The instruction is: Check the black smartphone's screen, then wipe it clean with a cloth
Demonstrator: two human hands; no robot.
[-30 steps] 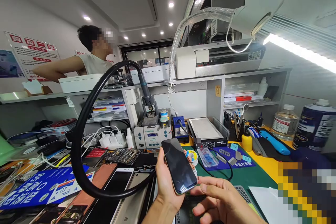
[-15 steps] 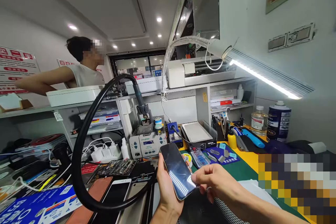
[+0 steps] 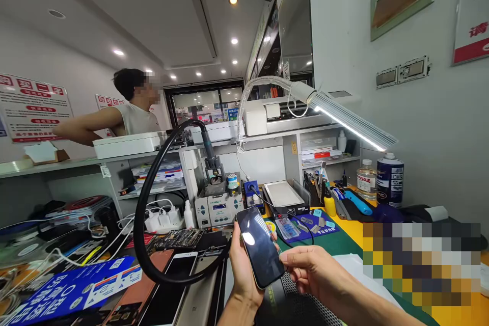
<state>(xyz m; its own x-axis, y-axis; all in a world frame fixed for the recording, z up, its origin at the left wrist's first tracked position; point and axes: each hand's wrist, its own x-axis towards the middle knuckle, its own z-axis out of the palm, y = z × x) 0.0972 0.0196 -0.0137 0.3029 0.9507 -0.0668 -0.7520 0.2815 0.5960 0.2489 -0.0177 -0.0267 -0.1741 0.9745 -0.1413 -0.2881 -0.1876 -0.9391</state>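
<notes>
My left hand (image 3: 241, 265) is wrapped round a smartphone (image 3: 259, 247), holding it tilted with the dark glossy screen up; lamp reflections show on the glass. At the phone's right edge, near its lower corner, my right hand (image 3: 305, 267) has thumb and forefinger pinched together. Something thin and small may be between those fingertips, but it is too small to name. Below the hands lies a dark mat with a perforated metal-like surface (image 3: 305, 293). To the left, a white-framed phone (image 3: 171, 285) and a gold phone back (image 3: 196, 290) lie on the bench.
A thick black hose (image 3: 139, 214) loops up from the bench to a hot-air station (image 3: 219, 209). Behind the phone stand a soldering iron holder (image 3: 252, 196) and a tray-topped device (image 3: 284, 196). A lit lamp (image 3: 351, 122) hangs above a spray can (image 3: 389, 181). Another person (image 3: 133, 107) stands beyond the shelf.
The view has shifted, showing more of the right wall. The phone has tilted slightly, so its reflections moved from the lower to the upper screen. The right fingers stay at its edge.
</notes>
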